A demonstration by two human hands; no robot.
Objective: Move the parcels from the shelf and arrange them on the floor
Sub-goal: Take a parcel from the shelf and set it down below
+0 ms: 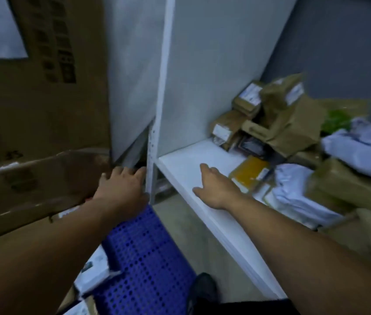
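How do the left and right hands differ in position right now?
The left hand is off the shelf, by its white upright post and a taped cardboard box; the right hand is over the bare shelf board. The right hand points towards a yellow parcel, short of it; the left hand points at the post. Both are open, holding nothing.

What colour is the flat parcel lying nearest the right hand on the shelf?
The parcel is mustard yellow; the head view shows it.

One wide-angle view looks from the head, forward and down, close over the white shelf [186, 162]. It seems tilted; the edges are blurred.
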